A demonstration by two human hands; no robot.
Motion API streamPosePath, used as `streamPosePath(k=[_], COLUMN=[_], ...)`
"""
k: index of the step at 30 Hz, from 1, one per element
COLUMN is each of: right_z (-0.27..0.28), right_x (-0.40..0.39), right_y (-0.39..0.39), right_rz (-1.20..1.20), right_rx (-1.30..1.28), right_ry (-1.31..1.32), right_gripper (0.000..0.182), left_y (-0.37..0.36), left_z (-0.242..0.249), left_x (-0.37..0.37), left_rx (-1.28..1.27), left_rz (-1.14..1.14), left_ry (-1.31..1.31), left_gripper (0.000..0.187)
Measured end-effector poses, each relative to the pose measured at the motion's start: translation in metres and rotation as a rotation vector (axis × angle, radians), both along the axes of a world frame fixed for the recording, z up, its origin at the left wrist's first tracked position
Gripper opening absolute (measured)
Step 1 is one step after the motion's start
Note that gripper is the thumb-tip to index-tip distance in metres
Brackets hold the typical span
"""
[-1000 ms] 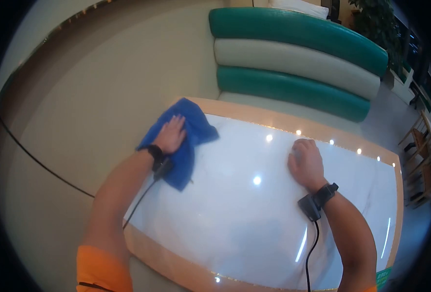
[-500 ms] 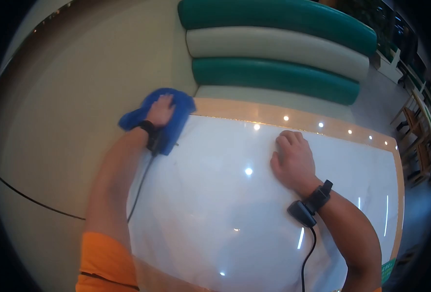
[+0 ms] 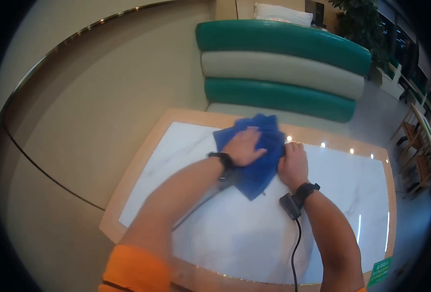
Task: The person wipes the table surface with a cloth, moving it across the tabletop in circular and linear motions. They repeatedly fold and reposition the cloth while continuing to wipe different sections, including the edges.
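A blue cloth lies spread and creased on the marble-patterned white tabletop, reaching over its wooden far border. Pressed flat on the cloth, my left hand has its fingers stretched forward and its thumb out to the side; it is slightly blurred. My right hand rests on the table at the cloth's right edge, fingers curled together and nothing visible in them. Each wrist wears a black strap with a small dark device, the right device trailing a black cable.
The table's wooden border runs beside the beige wall on the left. A green and white padded bench stands behind the table. A green sign is at the near right corner, and wooden chairs stand farther right.
My left hand and the blue cloth have swept right from the table's far left corner to beside my right hand. The view has shifted, showing more of the wall and table's left side.
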State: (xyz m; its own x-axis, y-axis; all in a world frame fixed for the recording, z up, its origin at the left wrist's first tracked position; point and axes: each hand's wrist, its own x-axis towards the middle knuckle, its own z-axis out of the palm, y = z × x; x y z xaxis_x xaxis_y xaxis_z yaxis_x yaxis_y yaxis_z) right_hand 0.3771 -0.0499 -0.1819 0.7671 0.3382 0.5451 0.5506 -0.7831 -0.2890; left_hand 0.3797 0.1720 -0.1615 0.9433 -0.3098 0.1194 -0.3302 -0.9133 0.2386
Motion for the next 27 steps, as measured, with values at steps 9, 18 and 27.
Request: streamPosePath(k=[9,18,27], right_z=[0.001,0.009,-0.023], right_x=[-0.014,-0.004,0.019], right_y=[-0.002,0.011,-0.012], right_rz=[0.030,-0.023,0.267], right_rx=[0.010,-0.060,0.149], right_ry=[0.040,0.037,-0.149], right_gripper=[0.015,0.016,0.020], left_y=[0.274,0.164,-0.057], left_z=[-0.002,0.020,0.002], left_x=[-0.067,-0.068,-0.123], left_rx=[0.317,0.149,0.082], left_rz=[0.701,0.312,-0.198], left_ry=[0.103,0.094,-0.046], left_gripper=[0.069,0.061,0.069])
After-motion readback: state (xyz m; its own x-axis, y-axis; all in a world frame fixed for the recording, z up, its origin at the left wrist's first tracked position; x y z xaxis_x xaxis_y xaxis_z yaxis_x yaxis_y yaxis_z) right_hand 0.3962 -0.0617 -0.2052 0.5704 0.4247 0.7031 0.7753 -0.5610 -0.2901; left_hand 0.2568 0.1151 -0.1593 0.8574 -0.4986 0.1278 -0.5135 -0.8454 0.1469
